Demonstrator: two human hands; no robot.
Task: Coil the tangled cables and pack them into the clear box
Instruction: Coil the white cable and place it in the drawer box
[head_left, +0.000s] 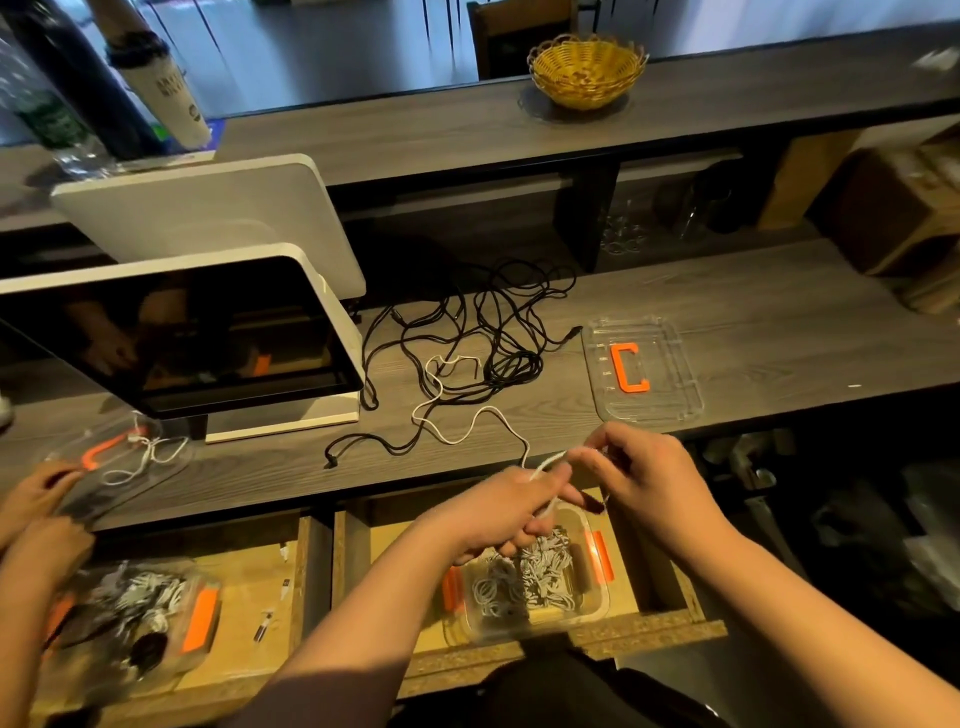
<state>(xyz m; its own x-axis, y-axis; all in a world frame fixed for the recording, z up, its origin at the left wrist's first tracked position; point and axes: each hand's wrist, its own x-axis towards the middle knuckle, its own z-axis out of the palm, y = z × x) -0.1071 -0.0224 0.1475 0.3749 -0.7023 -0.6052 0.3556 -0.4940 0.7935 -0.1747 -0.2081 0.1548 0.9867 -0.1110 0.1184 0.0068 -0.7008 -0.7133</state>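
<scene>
two hands meet just past the near edge of the table (727, 322), and where they overlap the grip is hard to read. the left hand (506, 512) curls its fingers round a white cable (470, 423), whose lower run vanishes behind the knuckles; the right hand (644, 475) pinches the same cable close beside it, fingertips bent in, wrist angled from the right. from the hands the thin cord loops away over the grey woodgrain top toward a loose heap of black cables (483, 332), thin and matte, lying in the middle. below the hands, partly covered by them, sits a clear box (587, 608) with orange latches in a drawer, holding pale coiled cords. its transparent lid (641, 366) with an orange handle lies flat on the table to the right. at the left edge another person's hands (36, 519) are cut off by the frame, beside a second clear box (135, 618), blurred.
</scene>
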